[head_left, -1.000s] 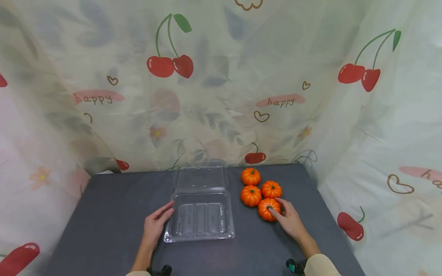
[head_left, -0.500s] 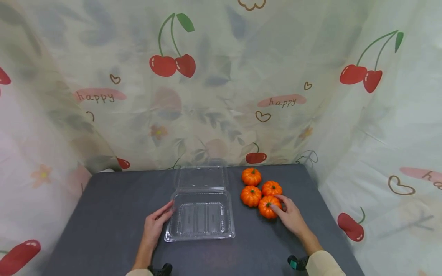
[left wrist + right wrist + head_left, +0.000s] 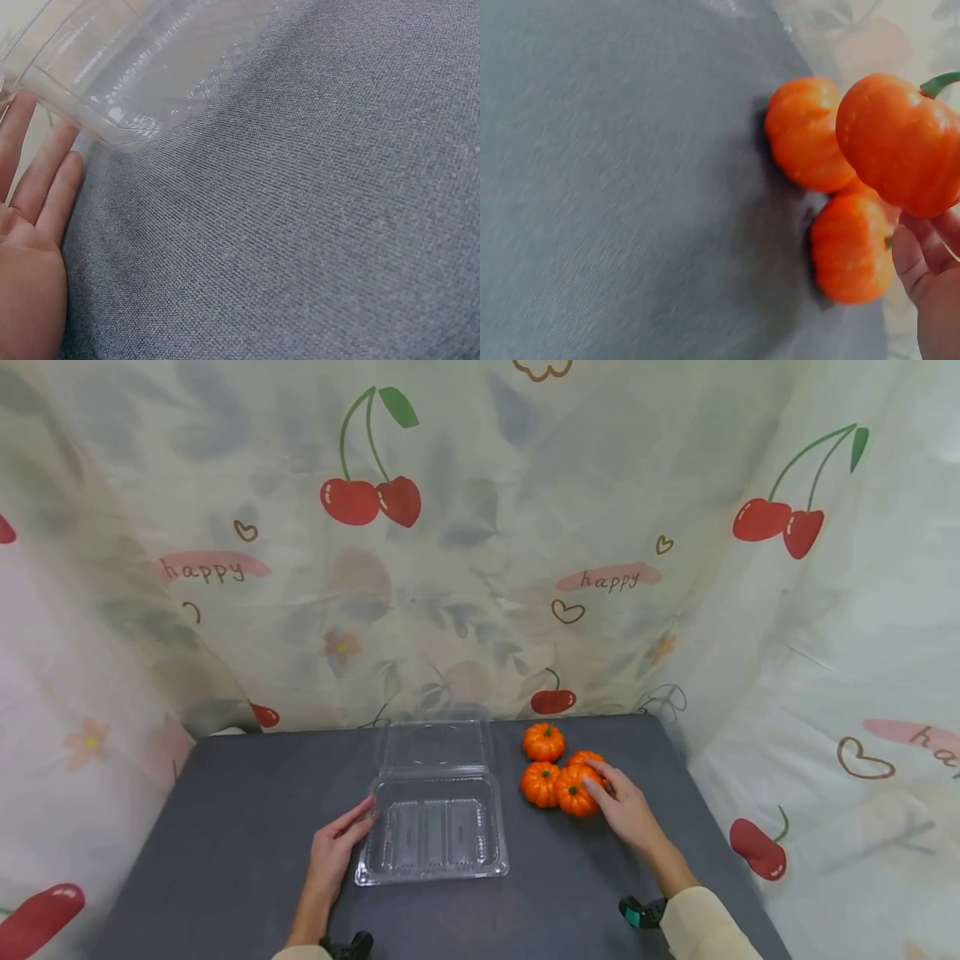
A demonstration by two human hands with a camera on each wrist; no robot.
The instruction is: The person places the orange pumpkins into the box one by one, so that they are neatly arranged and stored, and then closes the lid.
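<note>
My right hand (image 3: 628, 812) grips a small orange toy pumpkin (image 3: 577, 792) with a green stem. In the right wrist view the held pumpkin (image 3: 896, 142) is raised off the table, fingers beneath it. Close by lie three more such pumpkins: a back one (image 3: 543, 742), a left one (image 3: 539, 783) and a right one (image 3: 585, 758), partly covered by the held pumpkin. A clear plastic clamshell container (image 3: 431, 878) lies with its lid (image 3: 435, 745) folded back. At its left rim, my left hand (image 3: 333, 853) touches the container with straight fingers (image 3: 46, 161).
The dark grey cloth-covered table (image 3: 247, 843) carries everything. A printed curtain (image 3: 465, 635) encloses the back and both sides. Each wrist wears a black strapped device, such as the right one (image 3: 641, 912).
My right hand has lifted the front pumpkin and shifted it slightly up and left, so it now overlaps the right-hand pumpkin. The left hand and container stay put.
</note>
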